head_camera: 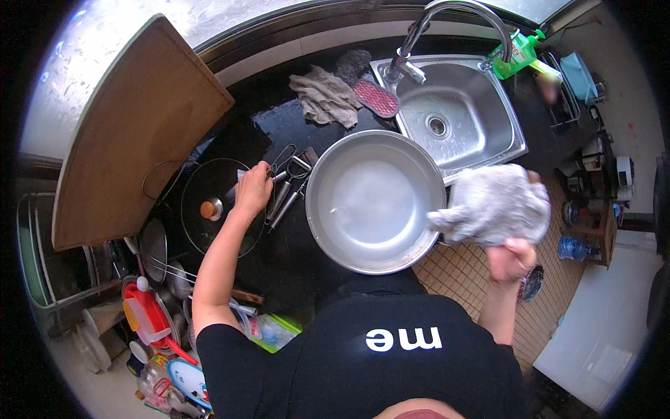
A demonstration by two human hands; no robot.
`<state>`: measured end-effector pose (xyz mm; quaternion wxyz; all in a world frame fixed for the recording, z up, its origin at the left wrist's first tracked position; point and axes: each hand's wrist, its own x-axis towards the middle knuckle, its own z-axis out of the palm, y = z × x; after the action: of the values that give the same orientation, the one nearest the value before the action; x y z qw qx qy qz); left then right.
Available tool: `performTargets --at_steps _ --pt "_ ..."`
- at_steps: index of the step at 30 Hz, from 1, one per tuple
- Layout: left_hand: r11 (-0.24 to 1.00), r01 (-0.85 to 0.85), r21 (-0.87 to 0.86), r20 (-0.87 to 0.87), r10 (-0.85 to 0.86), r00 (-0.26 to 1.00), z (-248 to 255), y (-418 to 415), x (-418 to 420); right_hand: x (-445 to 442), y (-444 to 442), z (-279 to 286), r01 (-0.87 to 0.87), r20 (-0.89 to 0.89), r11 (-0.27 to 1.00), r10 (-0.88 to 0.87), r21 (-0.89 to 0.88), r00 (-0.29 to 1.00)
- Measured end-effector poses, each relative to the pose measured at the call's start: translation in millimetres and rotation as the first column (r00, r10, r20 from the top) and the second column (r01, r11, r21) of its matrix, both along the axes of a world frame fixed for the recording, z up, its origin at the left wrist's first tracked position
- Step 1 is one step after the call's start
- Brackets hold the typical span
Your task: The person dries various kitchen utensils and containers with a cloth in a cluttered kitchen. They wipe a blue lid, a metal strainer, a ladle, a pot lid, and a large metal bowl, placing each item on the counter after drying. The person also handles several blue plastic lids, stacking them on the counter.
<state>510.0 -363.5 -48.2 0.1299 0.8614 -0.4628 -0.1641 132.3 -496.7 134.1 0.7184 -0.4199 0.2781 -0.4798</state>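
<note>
My left hand [255,187] reaches over the black counter, its fingers at a metal utensil in a small pile of steel-handled utensils [285,207]; its grip is partly hidden. Beneath that wrist lies a round glass lid [222,243] with a wooden knob. A large steel basin [374,201] holding cloudy liquid or with a dull bottom stands at the counter's front edge. To its right, my right hand [510,259] holds up a blurred pale grey cloth [492,204], near the sink's front corner.
The steel sink [445,105] with a curved faucet [413,68] lies behind the basin. Left of it are a red scrubbing sponge [376,98] and a crumpled beige cloth [324,97]. A large wooden board [138,131] leans at the left; a green bottle [515,55] stands beyond the sink.
</note>
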Motion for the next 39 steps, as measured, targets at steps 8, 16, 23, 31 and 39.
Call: performTargets --at_steps 8,16,23,31,39 --pt "0.999 -0.013 0.033 0.055 0.011 0.998 12 17 -27 21 -16 -88 -0.478 -0.449 0.878 0.441 0.034 0.777" --pt "0.908 -0.007 -0.419 -0.03 -0.007 1.0 27 52 -75 -5 -43 -97 -0.663 -0.953 0.689 -0.263 -0.293 0.148" --pt "0.764 -0.645 -0.027 -0.934 0.21 0.288 4 67 -173 -35 -79 -160 -0.313 -0.609 0.833 0.549 0.456 0.572" --pt "0.585 -0.8 0.134 -0.982 0.186 -0.029 -15 50 -235 -22 -106 -199 -0.587 -0.514 0.691 0.715 0.421 0.473" --pt "0.55 -0.832 0.071 -0.982 0.187 0.04 1 47 -253 -31 -124 -173 -0.67 -0.251 0.514 0.855 0.536 0.455"
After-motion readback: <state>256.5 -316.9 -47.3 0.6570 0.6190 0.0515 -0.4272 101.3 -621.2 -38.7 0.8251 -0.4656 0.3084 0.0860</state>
